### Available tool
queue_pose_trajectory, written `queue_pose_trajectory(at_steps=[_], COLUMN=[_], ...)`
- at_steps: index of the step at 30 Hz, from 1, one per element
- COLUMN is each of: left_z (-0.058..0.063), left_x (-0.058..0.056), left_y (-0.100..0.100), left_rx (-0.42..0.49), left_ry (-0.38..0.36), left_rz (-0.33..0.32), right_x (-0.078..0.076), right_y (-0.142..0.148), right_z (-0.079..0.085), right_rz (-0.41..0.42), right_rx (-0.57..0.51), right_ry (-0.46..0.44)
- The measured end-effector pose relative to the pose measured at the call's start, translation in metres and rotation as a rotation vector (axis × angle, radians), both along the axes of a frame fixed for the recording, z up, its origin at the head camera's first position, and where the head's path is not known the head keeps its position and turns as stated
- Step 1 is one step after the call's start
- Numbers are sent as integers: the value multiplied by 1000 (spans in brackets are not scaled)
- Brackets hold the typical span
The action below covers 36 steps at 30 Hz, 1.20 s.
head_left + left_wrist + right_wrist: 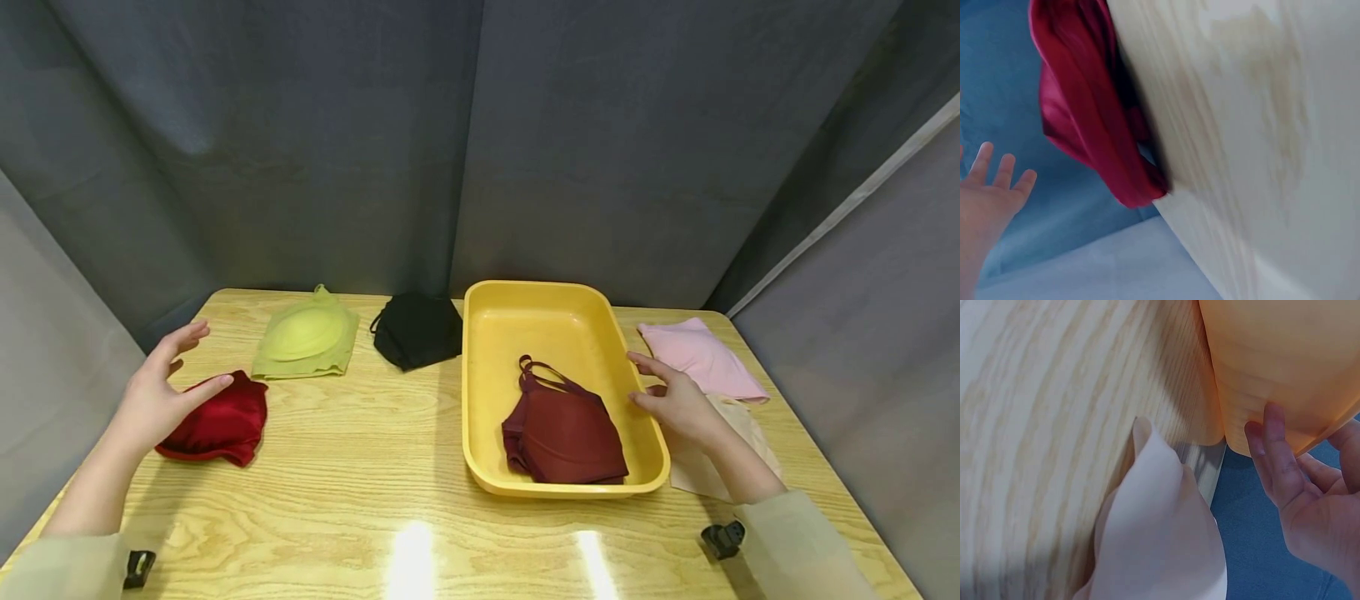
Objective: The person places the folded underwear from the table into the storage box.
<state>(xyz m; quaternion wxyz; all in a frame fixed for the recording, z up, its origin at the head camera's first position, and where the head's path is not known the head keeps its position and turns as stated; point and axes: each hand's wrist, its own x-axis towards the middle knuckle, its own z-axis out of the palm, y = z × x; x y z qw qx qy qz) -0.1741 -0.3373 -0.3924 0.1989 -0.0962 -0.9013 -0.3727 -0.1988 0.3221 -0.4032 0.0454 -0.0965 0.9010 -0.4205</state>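
Observation:
In the head view, my left hand (153,400) hovers, thumb and fingers apart, over a shiny red bra (225,421) on the table's left side. My right hand (678,404) is at the right rim of a yellow plastic tub (555,492), fingers loosely bent. From the right wrist, its fingers (1282,456) appear beside the tub's outer wall; whether they touch cannot be told. A folded maroon bra (570,437) with thin straps lies inside the tub. Partly hidden below my right forearm is a beige garment (697,467).
Along the back of the wooden table (337,500) lie a yellow-green bra (307,333) and a black folded garment (420,329). A pink garment (701,358) lies right of the tub. Grey curtains (337,150) enclose the table's back and sides.

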Motion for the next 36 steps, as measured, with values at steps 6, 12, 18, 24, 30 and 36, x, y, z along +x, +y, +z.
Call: queue_pose_trajectory(at_steps=[6,12,18,24,30,36], left_z=[-7,-11,-13,-15,-16,-16], left_x=[-4,-12,-16,-18,-25,-29], left_y=[-14,-32,-44,-48,-51,-55], left_rx=[-70,-124,-197,-251,-282,-260], left_ry=[-80,-191,-299,-408,-495,-584], left_rz=[-38,-112,-149,-157,-154,-175], right_x=[0,0,0,1,0,0], right_y=[0,0,0,0,2,1], right_z=[-1,-1,1,0,-2,-2], right_rz=[1,7,-3,6,12,15], right_rx=[-12,-20,1,2,-8,-21], right_ry=[-4,-7,-5,-4,-3,-5])
